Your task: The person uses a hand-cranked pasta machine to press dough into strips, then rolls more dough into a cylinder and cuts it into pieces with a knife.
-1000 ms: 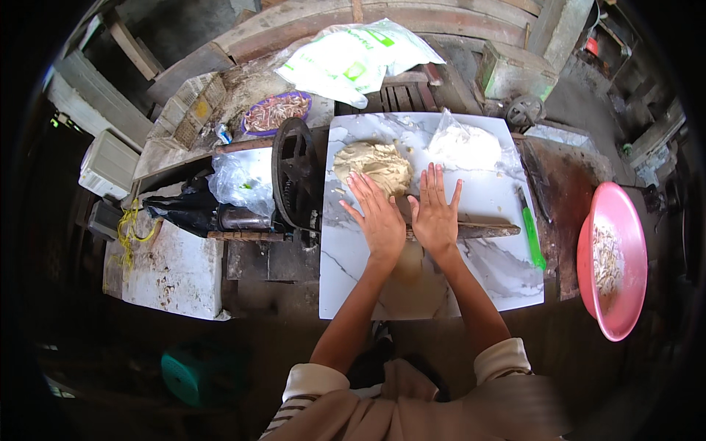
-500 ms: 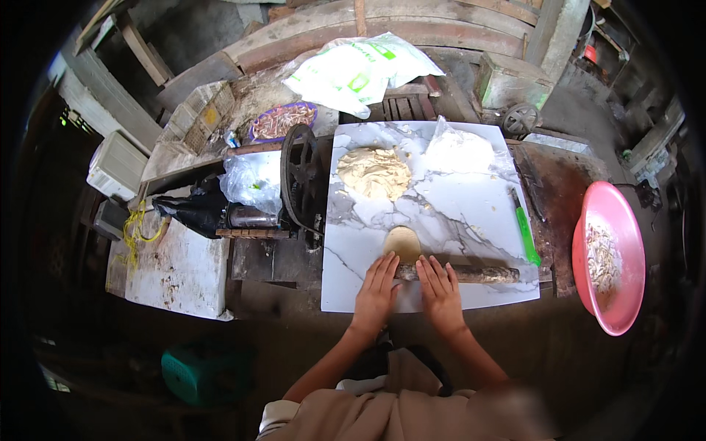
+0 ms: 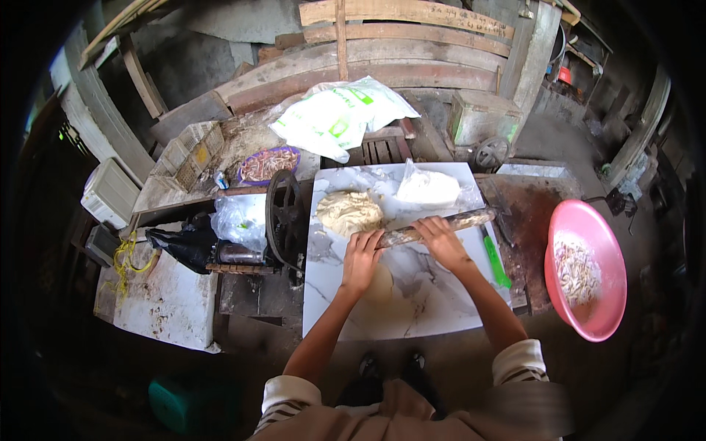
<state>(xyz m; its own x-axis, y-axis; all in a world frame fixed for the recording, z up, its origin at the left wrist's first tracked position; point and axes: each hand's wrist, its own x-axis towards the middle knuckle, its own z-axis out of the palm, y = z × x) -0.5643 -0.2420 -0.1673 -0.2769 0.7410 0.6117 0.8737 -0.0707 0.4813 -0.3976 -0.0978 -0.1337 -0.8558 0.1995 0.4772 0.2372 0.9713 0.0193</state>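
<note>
My left hand (image 3: 360, 259) is closed round the left end of a floury wooden rolling pin (image 3: 471, 219). My right hand (image 3: 443, 242) grips the pin near its middle, and the rest sticks out to the right. The pin lies aslant, its right end farther from me. Nearer to me than the pin, a small flattened piece of dough (image 3: 379, 285) rests on the marble-patterned board (image 3: 434, 312), partly hidden by my left hand and forearm. Just beyond my left hand sits a mound of pale dough (image 3: 348, 212). A clear plastic bag of white powder (image 3: 428, 187) lies behind the pin.
A green-handled knife (image 3: 497, 266) lies at the board's right edge. Farther right stands a pink basin (image 3: 624, 279) with floured strips. Left of the board is a hand-cranked machine with a large wheel (image 3: 278, 219). White sacks (image 3: 342, 117) and a purple-rimmed basket (image 3: 269, 166) are behind.
Both hands have moved forward, away from me, with the rolling pin, off the flattened dough. Their fingers, laid flat on the pin before, now wrap round it. The view has shifted too.
</note>
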